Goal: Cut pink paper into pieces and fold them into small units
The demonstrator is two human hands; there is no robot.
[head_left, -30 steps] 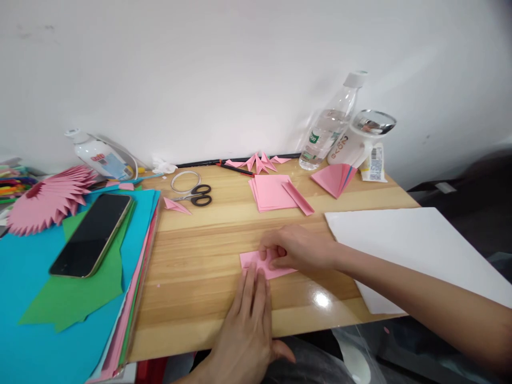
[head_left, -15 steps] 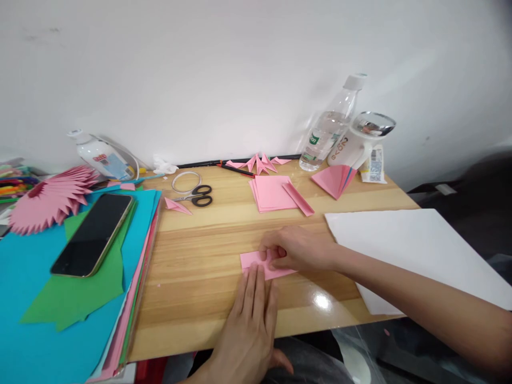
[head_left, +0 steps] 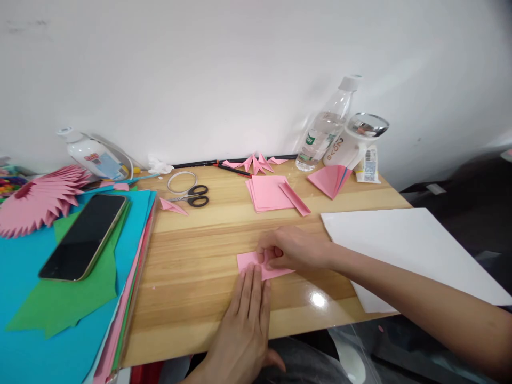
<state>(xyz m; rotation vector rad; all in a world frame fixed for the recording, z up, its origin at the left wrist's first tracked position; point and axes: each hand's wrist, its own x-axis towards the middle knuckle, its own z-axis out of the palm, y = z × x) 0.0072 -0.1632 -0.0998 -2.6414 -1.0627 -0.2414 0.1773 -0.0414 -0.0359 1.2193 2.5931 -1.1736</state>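
A plain white wall (head_left: 240, 80) stands behind a light, wood-grained tabletop (head_left: 188, 250). Near the table's front edge, at about its middle, a small pink paper rectangle (head_left: 244, 260) lies flat, partly covered by two bare hands. The left hand (head_left: 245, 325) reaches up from below, its fingers nearly straight and side by side, tips resting on the paper without gripping it. The right hand (head_left: 298, 249) comes in from the right, fingers curled, thumb and fingertips down at the paper; whether they pinch it, I cannot tell. Beyond lies a stack of pink paper squares (head_left: 270, 193) with a narrow folded pink strip (head_left: 295, 199) across its right side. To the right is a large white sheet (head_left: 400, 250), with the right forearm passing above or on it. Uneven pressure between the hands could skew the small paper or crease it crookedly; a sweeping forearm might nudge the white sheet.
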